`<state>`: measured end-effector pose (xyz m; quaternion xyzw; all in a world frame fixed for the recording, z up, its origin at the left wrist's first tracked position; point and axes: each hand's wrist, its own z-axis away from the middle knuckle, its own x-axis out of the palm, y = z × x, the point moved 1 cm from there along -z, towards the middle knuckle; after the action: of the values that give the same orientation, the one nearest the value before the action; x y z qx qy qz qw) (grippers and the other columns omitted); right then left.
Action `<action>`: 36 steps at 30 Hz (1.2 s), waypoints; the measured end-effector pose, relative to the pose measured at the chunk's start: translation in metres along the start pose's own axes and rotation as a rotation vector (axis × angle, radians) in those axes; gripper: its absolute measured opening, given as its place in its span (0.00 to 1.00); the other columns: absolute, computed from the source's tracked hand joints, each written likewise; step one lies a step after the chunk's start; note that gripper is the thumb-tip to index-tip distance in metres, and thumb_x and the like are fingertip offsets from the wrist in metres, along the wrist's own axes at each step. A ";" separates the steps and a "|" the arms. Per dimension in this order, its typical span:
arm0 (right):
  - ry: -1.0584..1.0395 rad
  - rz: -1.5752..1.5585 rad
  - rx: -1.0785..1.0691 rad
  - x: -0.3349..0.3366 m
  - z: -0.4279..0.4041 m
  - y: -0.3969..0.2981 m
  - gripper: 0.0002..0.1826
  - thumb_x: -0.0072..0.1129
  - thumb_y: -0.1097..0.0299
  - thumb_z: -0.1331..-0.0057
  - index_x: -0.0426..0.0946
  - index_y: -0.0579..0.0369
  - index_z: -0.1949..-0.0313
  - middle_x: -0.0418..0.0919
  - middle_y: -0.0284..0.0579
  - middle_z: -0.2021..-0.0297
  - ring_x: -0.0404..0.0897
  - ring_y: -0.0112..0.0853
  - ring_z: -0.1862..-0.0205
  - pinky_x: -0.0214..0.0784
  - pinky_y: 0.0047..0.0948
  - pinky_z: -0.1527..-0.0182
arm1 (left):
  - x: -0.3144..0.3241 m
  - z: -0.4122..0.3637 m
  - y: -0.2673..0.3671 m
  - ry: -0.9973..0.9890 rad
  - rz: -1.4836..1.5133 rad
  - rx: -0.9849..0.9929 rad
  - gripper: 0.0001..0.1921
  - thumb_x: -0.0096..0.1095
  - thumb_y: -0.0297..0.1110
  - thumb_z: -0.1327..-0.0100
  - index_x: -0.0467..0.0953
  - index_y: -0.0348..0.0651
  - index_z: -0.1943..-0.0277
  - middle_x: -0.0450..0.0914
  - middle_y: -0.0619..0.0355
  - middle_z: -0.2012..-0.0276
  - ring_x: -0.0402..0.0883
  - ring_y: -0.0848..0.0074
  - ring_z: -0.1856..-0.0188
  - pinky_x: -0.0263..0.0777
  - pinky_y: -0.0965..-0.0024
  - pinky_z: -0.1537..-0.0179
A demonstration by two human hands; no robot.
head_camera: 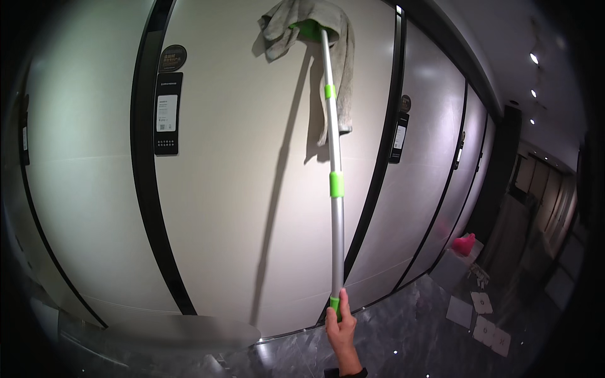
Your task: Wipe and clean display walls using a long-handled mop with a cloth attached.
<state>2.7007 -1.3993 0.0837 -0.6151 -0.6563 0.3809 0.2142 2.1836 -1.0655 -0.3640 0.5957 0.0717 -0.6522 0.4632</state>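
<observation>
My right hand point(341, 328) is wrapped around the green grip point(335, 306) at the lower end of a telescopic mop pole point(337, 236). The silver pole has green collars and rises to a green mop head point(309, 29) near the top of the view. A grey, stained cloth point(326, 12) is draped over the head, with one long strip hanging down beside the pole. Cloth and head are up against a pale wall panel point(227, 198), where they cast a shadow. My left hand is out of view.
Black trim strips point(142, 156) divide the wall into panels. Black label plates bearing writing point(168, 113) hang beside them. A round grey tabletop point(179, 330) stands at lower left. On the dark marbled floor point(401, 326) lie flat sample pieces point(491, 335), near a pink cloth or bag point(463, 244).
</observation>
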 end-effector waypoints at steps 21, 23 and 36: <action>0.091 0.269 0.083 -0.001 0.145 0.060 0.25 0.46 0.60 0.29 0.61 0.59 0.37 0.73 0.52 0.77 0.68 0.26 0.75 0.64 0.31 0.73 | -0.031 -0.056 0.028 0.043 0.222 -0.131 0.08 0.56 0.33 0.44 0.77 0.38 0.66 0.79 0.42 0.63 0.78 0.54 0.62 0.70 0.54 0.59; 0.160 0.272 -0.031 -0.005 0.109 0.044 0.25 0.48 0.63 0.30 0.61 0.59 0.37 0.73 0.50 0.78 0.68 0.27 0.76 0.64 0.30 0.73 | -0.034 -0.059 0.032 0.047 0.241 -0.143 0.09 0.56 0.33 0.44 0.77 0.38 0.66 0.79 0.42 0.63 0.78 0.54 0.62 0.70 0.54 0.59; 0.056 -0.028 -0.085 -0.088 -0.169 -0.099 0.40 0.47 0.81 0.40 0.45 0.44 0.30 0.70 0.37 0.77 0.66 0.19 0.89 0.63 0.20 0.90 | -0.030 -0.079 0.055 0.051 0.429 -0.228 0.09 0.55 0.34 0.43 0.77 0.37 0.64 0.79 0.43 0.62 0.78 0.54 0.62 0.70 0.54 0.59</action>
<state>2.7770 -1.4407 0.2797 -0.6248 -0.6742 0.3323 0.2113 2.2733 -1.0298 -0.3353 0.5576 0.0284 -0.5113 0.6534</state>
